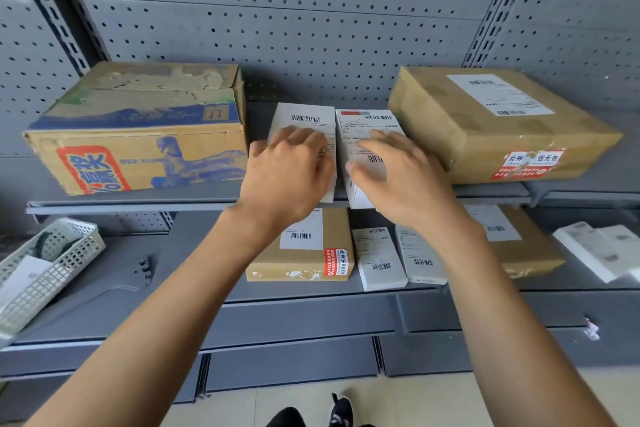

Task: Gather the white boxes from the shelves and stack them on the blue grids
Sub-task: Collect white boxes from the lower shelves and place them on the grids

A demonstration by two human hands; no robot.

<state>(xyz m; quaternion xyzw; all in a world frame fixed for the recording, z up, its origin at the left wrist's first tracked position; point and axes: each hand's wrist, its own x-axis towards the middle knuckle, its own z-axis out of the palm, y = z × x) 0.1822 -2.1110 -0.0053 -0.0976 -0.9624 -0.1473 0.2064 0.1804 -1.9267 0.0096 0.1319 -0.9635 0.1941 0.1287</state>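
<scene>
Your left hand (289,166) lies on the left white box (304,121), fingers spread and lightly bent over its top, thumb at its left edge. Your right hand (398,173) rests flat, fingers straight, on the right white box (363,121). Both boxes sit side by side, touching, on the upper shelf (138,206) between two cardboard cartons (138,128).

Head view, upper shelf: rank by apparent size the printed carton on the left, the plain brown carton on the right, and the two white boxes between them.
1-2. Printed carton and plain brown carton: too alike to rank.
3-4. Left white box and right white box: alike, each partly covered by a hand.
</scene>
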